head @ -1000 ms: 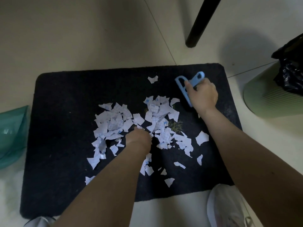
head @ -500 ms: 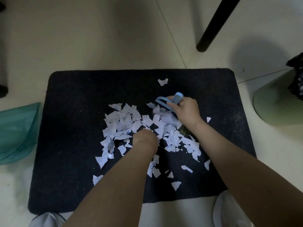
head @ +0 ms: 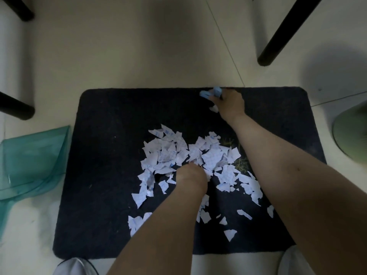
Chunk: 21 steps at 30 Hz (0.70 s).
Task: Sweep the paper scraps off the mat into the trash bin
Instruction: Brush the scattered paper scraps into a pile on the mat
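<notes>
Paper scraps (head: 198, 157) lie heaped near the middle of the dark mat (head: 111, 155), with strays trailing off toward 5 and 7 o'clock along the near edge. Right hand (head: 228, 105) is out at about 1 o'clock from the heap, close to the far edge of the mat, fingers closed around a small blue brush (head: 210, 93); one lone scrap (head: 214, 109) sits just beside it. Left hand (head: 191, 175) presses down in the heap itself, knuckles toward the camera; whether its fingers are curled or spread cannot be told. Green dustpan (head: 33, 157) rests on the floor at 9 o'clock, touching or nearly touching the mat's edge. Trash bin (head: 351, 135) shows only as a pale green rim at 3 o'clock, well apart from the heap. Judgement on handling: scraps look thin, light and limp, likely to flutter or snag on the pile of the mat; short, low strokes should herd them better than pinching. Brush is best held by its handle, bristles flat to the mat. Some dry grassy bits (head: 241, 162) lie mixed in at the heap's right side.
</notes>
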Tool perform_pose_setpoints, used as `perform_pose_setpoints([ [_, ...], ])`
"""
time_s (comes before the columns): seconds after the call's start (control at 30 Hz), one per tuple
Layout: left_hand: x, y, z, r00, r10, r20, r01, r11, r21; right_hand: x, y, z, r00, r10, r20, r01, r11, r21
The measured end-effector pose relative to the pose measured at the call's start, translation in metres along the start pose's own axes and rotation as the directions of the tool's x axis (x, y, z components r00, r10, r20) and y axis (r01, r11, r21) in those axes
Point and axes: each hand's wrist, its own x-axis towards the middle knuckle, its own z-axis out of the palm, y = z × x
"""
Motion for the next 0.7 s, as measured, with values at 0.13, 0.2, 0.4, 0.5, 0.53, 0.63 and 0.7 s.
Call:
perform_pose_setpoints([
  [0.13, -0.003, 0.001, 0.0, 1.0, -0.005, 0.009, 0.006, 1.0, -0.025, -0.04, 0.017, 0.001, 0.988, -0.07, 0.138, 0.072, 0.997, -0.011],
  [0.2, -0.005, 0.0, 0.001, 1.0, -0.014, 0.008, 0.015, 0.999, -0.053, -0.061, 0.024, -0.005, 0.974, -0.105, 0.199, 0.095, 0.994, 0.059],
  [0.4, -0.032, 0.005, 0.015, 0.999, -0.037, -0.011, 0.035, 0.991, -0.126, -0.084, 0.041, -0.023, 0.994, -0.075, -0.083, 0.088, 0.98, 0.176],
  [0.5, -0.046, 0.009, 0.022, 0.997, -0.067, 0.036, 0.071, 0.993, -0.091, -0.107, 0.051, -0.007, 0.995, 0.0, -0.096, 0.012, 0.992, 0.124],
  [0.53, -0.048, 0.009, 0.026, 0.996, -0.071, 0.062, 0.076, 0.994, -0.079, -0.118, 0.052, 0.003, 0.997, 0.004, -0.075, 0.007, 0.99, 0.14],
  [0.63, -0.051, 0.006, 0.038, 0.988, -0.063, 0.143, 0.072, 0.996, -0.057, -0.145, 0.049, 0.028, 0.998, -0.016, -0.053, 0.025, 0.985, 0.169],
  [0.7, -0.052, 0.003, 0.041, 0.984, -0.056, 0.168, 0.064, 0.997, -0.042, -0.153, 0.046, 0.029, 0.997, 0.007, -0.073, 0.012, 0.965, 0.26],
])
